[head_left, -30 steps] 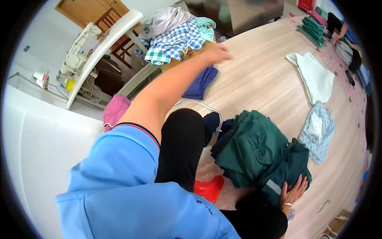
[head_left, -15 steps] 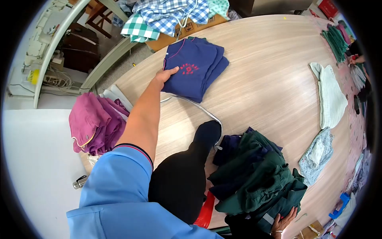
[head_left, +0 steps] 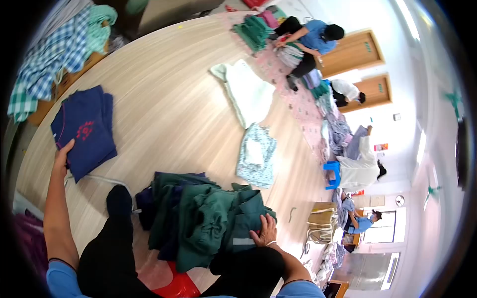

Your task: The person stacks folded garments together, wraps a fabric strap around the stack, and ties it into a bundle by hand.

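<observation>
At the left, my left hand point(head_left: 63, 155) grips the near edge of a folded stack of navy garments point(head_left: 99, 130), thumb on top and the other fingers hidden. The top garment has a red embroidered motif and pink piping. My right hand point(head_left: 266, 231) lies with fingers apart on the right end of a loose heap of dark green garments point(head_left: 206, 211). Some navy cloth is mixed into that heap, and a pale grey strip shows beside my fingers. A whitish cord point(head_left: 107, 179) runs from the navy stack towards my dark-socked foot.
A pale garment point(head_left: 248, 94) and a light blue patterned one point(head_left: 257, 166) lie across the table point(head_left: 174, 94). Checked cloth point(head_left: 54, 54) fills a box at the upper left. Purple cloth point(head_left: 30, 243) is at lower left. Several people work among garments beyond, near a blue stool point(head_left: 332, 175).
My view has swung to the right, bringing the room and other people into sight. My left hand stays on the navy stack and my right hand on the green heap.
</observation>
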Available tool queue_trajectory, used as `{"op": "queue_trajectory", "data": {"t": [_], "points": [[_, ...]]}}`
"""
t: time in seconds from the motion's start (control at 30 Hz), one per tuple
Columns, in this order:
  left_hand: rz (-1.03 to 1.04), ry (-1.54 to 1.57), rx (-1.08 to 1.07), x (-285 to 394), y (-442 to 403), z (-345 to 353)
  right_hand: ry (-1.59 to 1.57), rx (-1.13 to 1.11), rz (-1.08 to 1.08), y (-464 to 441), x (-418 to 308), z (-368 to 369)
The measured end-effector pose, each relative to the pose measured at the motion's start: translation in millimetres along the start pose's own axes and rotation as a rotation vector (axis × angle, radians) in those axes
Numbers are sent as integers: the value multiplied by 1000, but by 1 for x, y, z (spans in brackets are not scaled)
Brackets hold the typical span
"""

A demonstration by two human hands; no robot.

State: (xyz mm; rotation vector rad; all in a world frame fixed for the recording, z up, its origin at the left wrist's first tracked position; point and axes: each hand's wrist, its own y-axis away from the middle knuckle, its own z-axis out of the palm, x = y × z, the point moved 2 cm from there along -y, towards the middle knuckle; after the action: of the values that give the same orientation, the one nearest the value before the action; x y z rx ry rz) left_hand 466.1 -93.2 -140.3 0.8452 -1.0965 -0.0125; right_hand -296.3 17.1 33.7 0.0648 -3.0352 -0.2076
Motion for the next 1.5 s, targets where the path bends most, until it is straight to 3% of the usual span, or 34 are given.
{"op": "queue_trajectory", "data": {"t": [0.23,0.27,0.3,0.37,0.43,0.53,0.7,0.73,0.9,0.97,1.1,1.17,1.23,1.3,1.33,1.37,1.5], "points": [[-156,315,-8,-8,-9,41,-53,-97,34,6,-6,1],[-120,421,-161,-17,-9,59,-16,-46,-1,-4,10,-6],[-94,477,-180,-29,-27,80,-17,-27,-28,-2,16,-4],[-104,486,-256,-26,-16,66,-79,69,-177,-7,16,-4],[-130,415,-77,-14,-34,80,-96,61,-115,-17,11,-16],[-194,374,-119,-17,-23,72,-28,57,-48,-27,-7,-25],[-98,405,-174,-9,-11,98,-46,38,-26,-20,-2,-21],[18,361,-120,10,-3,105,-69,51,-20,-21,-12,-15],[-58,359,-168,33,43,128,-43,42,-2,-14,-3,-18],[24,418,-379,54,74,145,-63,54,2,-14,2,-17],[71,454,-609,111,152,182,-123,23,39,-16,4,-35],[171,428,-661,143,216,215,-150,-235,67,-19,8,-56],[248,310,-606,166,264,239,-112,-271,51,-23,11,-83],[239,263,-740,176,308,259,-630,-184,23,-44,44,-60],[206,216,-833,174,329,269,-875,-282,79,-45,35,-88],[213,133,-788,167,354,280,-1116,-386,134,-40,15,-127],[60,-146,-697,110,424,327,-1558,-364,185,-6,-41,-171]]}}
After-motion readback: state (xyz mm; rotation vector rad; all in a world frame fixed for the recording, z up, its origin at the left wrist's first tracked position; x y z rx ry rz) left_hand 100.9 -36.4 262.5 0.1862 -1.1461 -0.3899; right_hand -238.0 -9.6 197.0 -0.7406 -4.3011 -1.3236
